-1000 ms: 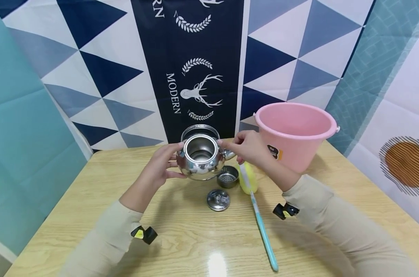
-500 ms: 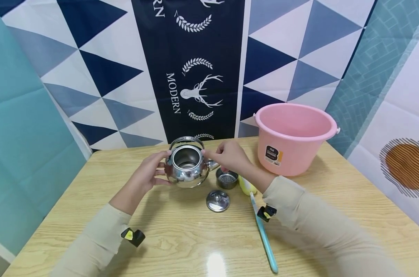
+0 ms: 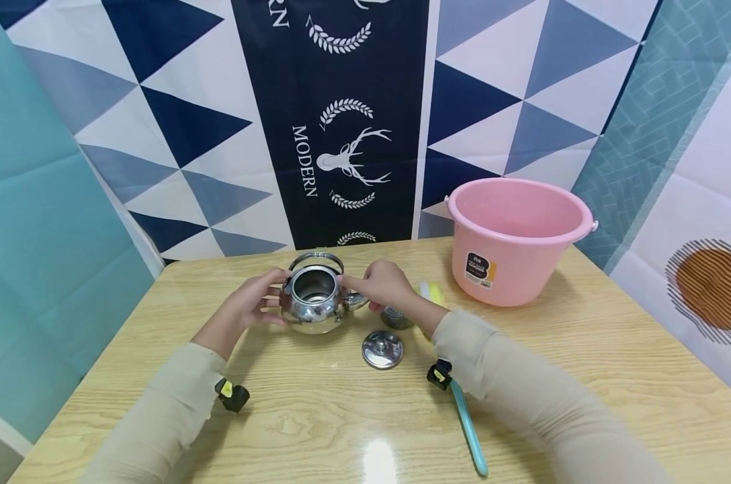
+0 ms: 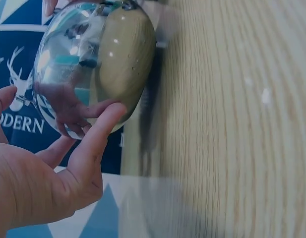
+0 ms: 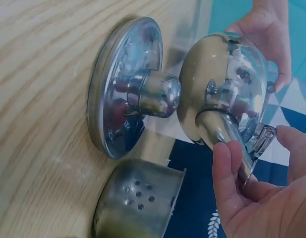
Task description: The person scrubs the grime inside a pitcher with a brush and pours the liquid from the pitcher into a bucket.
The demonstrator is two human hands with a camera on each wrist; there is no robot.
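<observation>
A shiny steel teapot (image 3: 312, 314), lidless with its mouth facing up and hoop handle raised, is held between both hands low over the table. My left hand (image 3: 253, 299) grips its left side, thumb near the rim and fingers spread along the belly. At the other side my right hand (image 3: 385, 282) holds the pot by its spout (image 5: 219, 129), fingers under the spout and thumb by the rim. Whether the pot's base touches the wood cannot be told. The round steel lid (image 3: 382, 349) lies knob up, and the perforated strainer cup (image 3: 396, 318) stands behind it, partly covered by the right hand.
A pink bucket (image 3: 504, 269) stands at the back right. A sponge brush with a blue handle (image 3: 469, 430) lies beneath the right forearm, its yellow sponge (image 3: 437, 296) partly hidden. A patterned cloth wall (image 3: 341, 161) closes the table's far edge.
Both hands have carried the teapot left and down toward the table, keeping their hold. The right forearm now covers much of the sponge brush. Lid and bucket have stayed put.
</observation>
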